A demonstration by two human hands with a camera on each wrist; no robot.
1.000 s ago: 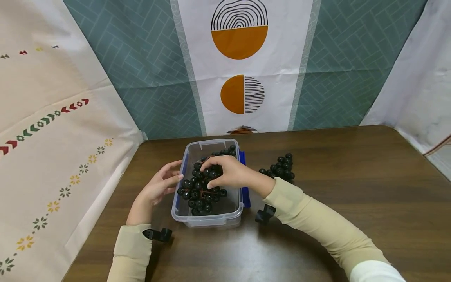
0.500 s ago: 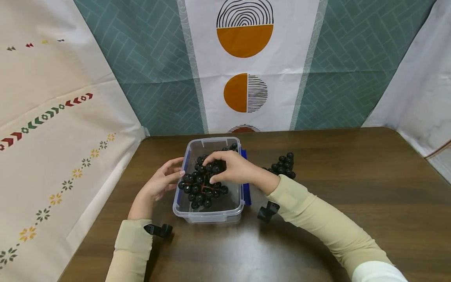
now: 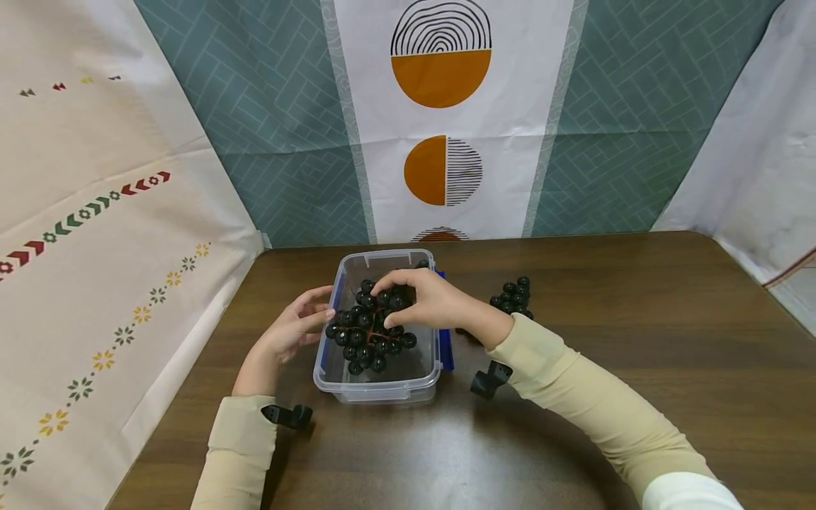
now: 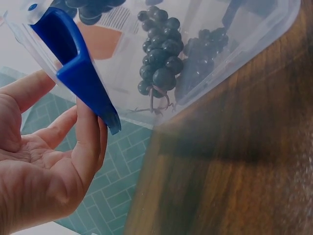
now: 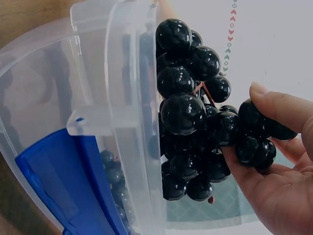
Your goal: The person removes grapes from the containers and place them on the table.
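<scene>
At a table [image 3: 586,312], the right hand [image 3: 433,301] grips black grapes [image 5: 183,115] while the relaxed left hand [image 3: 293,329] touches a box [image 3: 379,391].

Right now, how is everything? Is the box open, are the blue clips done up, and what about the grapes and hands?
Clear box: upright, open on top, no lid on.
Blue clips: not fastened, hanging at its sides.
Held bunch: pinched, partly above the rim.
Second bunch: inside, at the far end.
Third bunch: outside, partly hidden.
Left hand: fingers against the box.
Right hand: pinching grapes.
</scene>
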